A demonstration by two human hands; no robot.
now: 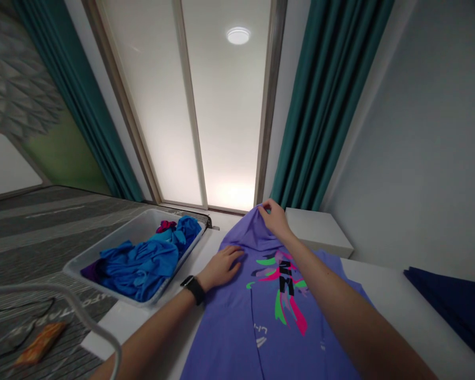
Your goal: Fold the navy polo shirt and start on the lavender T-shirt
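A purple shirt [229, 338] with a bright pink, green and black print lies spread over a white table [374, 279]. My right hand [275, 217] pinches the shirt's far edge between thumb and fingers and holds it raised, so the cloth hangs in folds below. Flat on the shirt, left of the print, rests my left hand [222, 265] with its fingers stretched out. A black watch sits on the left wrist. The shirt's near end runs out of view at the bottom.
Left of the shirt stands a white plastic bin [114, 232] with blue and red clothes. Folded dark blue cloth [451, 306] lies at the right. Behind are a white box [316, 227] and teal curtains [324, 105]. A grey curved tube [79, 309] crosses the lower left, near an orange packet [41, 343].
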